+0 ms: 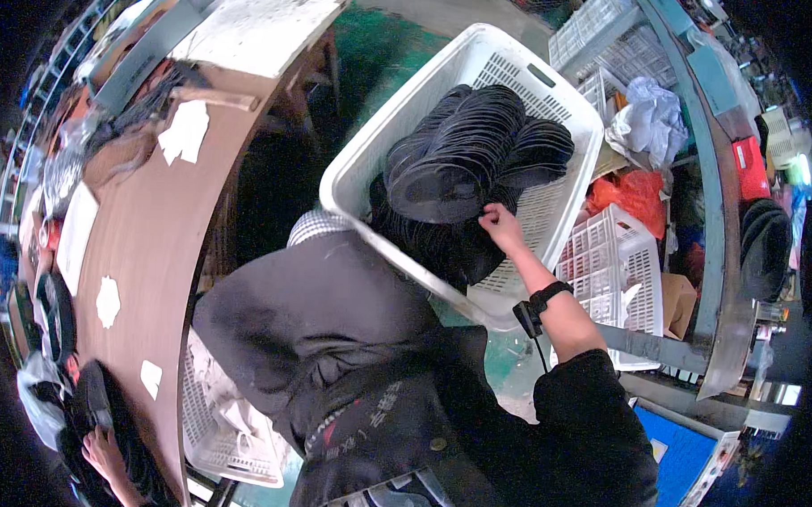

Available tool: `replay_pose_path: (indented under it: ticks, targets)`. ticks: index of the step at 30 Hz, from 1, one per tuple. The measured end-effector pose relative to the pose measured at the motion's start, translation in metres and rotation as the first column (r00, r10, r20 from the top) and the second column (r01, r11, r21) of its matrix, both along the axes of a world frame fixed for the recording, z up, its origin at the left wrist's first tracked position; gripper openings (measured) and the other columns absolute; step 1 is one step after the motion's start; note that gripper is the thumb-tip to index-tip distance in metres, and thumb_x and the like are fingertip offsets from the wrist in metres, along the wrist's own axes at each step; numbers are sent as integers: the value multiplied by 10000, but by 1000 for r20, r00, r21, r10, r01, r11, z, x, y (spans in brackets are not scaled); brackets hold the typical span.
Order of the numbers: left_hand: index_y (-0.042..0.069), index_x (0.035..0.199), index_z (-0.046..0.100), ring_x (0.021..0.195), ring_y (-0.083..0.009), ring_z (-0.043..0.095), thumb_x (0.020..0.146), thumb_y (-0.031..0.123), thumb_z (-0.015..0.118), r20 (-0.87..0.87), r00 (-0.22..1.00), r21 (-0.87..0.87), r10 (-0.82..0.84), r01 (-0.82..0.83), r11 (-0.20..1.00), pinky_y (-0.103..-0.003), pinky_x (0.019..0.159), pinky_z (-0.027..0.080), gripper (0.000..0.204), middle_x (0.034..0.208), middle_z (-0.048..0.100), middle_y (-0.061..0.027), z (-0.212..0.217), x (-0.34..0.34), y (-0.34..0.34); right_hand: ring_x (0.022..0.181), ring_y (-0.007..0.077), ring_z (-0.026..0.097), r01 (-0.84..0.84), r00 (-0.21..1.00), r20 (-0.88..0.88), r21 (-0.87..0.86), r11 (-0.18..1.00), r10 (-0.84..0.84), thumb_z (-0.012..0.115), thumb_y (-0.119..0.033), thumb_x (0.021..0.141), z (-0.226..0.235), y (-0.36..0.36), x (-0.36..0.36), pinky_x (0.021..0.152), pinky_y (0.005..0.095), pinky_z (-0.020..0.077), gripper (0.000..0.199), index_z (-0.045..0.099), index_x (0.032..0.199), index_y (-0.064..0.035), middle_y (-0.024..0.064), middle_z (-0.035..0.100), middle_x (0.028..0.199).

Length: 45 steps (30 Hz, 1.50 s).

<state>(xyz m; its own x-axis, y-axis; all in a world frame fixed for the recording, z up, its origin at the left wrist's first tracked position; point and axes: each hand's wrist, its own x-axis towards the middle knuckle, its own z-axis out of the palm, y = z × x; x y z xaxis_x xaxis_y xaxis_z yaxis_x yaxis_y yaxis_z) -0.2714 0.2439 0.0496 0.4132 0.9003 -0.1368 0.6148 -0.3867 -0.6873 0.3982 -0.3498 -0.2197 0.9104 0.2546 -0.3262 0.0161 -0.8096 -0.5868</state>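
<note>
A white plastic basket (348, 169) stands in front of me. Inside it lie several stacks of black insoles (468, 148), packed closely side by side. My right hand (501, 225) reaches over the basket, its fingers pinched at the lower edge of the front stack, seemingly on a black insole. At the far lower left, my left hand (104, 456) rests with fingers extended on a pile of long black pieces (97, 399) on the brown table (146, 271). My right wrist carries a black band with a small device and cable.
White paper-like scraps (107, 301) lie on the table. Under its edge stands another white basket (238, 467) with pale material. At right are white crates (607, 260), a red-orange bag (631, 199), a clear plastic bag (650, 119) and a metal rack post (714, 193).
</note>
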Motion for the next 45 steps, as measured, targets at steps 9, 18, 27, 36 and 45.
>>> replay_pose_path:
  ticks: [9, 18, 27, 36, 45]
  targets:
    - [-3, 1184, 538, 1168, -382, 452, 898, 157, 447, 538, 706, -4, -460, 548, 837, -484, 985, 344, 340, 1225, 525, -194, -14, 149, -82, 1313, 347, 284, -85, 696, 588, -502, 861, 412, 754, -163, 602, 49, 52, 76, 1082, 463, 225, 914, 307, 1400, -151, 169, 306, 1413]
    - [18, 1086, 587, 1056, -387, 513, 805, 55, 558, 580, 799, -336, -158, 411, 847, -446, 909, 415, 284, 1165, 542, -197, -69, 153, -116, 1396, 269, 149, 16, 762, 272, -915, 403, 587, 458, -75, 842, 53, -20, 208, 1109, 491, 152, 691, 176, 1457, -213, 55, 142, 1524]
    - [10, 992, 583, 888, -377, 578, 739, -8, 570, 592, 805, -496, 44, 321, 807, -423, 774, 475, 254, 1045, 554, -190, -65, 212, -140, 1125, 232, 539, -286, 726, 78, -870, 403, 684, 567, -27, 714, 20, -22, 274, 1019, 410, 345, 524, 536, 1224, -144, 69, 595, 1184]
    - [-20, 1000, 591, 896, -359, 589, 787, -36, 517, 720, 694, -453, 24, 445, 773, -400, 781, 473, 226, 997, 595, -191, -70, 249, -139, 810, 342, 629, -174, 640, 577, -536, 826, 508, 672, -154, 722, 122, -69, 198, 709, 413, 500, 391, 591, 1100, -91, 160, 651, 914]
    - [43, 1150, 586, 1139, -276, 524, 804, 101, 622, 937, 172, -322, 304, 763, 561, -364, 979, 402, 352, 1209, 562, -137, -71, 394, -207, 867, 198, 625, 65, 967, 150, 633, 772, -205, 671, -108, 812, 278, -6, 53, 812, 323, 495, 390, 538, 1164, -7, 95, 634, 1042]
